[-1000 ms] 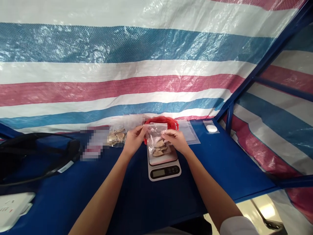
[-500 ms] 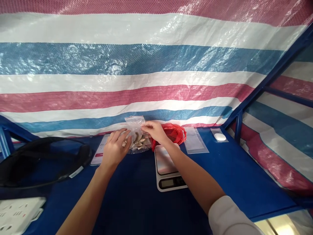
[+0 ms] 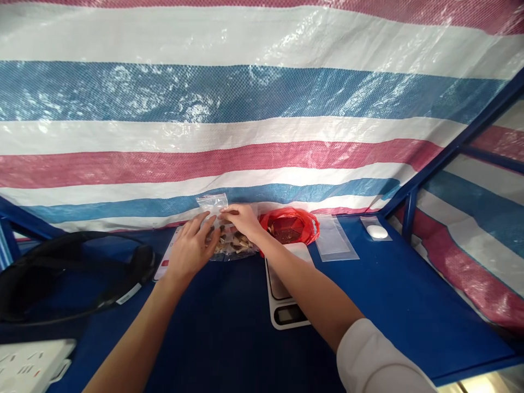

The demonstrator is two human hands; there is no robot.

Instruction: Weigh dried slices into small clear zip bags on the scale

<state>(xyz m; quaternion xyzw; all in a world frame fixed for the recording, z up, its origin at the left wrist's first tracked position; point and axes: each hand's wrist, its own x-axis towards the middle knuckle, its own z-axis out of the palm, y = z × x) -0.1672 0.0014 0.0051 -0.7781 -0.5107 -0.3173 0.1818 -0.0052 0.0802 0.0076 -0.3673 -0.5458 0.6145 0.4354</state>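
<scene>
1. Left of centre, the person's right hand [image 3: 245,224] pinches the upper part of a clear bag [image 3: 213,202] between thumb and fingertips.
2. The left hand [image 3: 189,252], just left of it, is loosely spread, fingers curved over the bag's left side; whether they grip the plastic cannot be told.
3. Below the right hand, tan dried pieces [image 3: 241,244] show through clear plastic.
4. At centre, a red bag [image 3: 290,226] lies behind a white scale [image 3: 276,286], which the right forearm partly covers.
5. Right of centre lie flat clear bags [image 3: 333,243].
6. At lower left, a black strap-like object [image 3: 143,262] lies beyond a white power strip [image 3: 33,363].
</scene>
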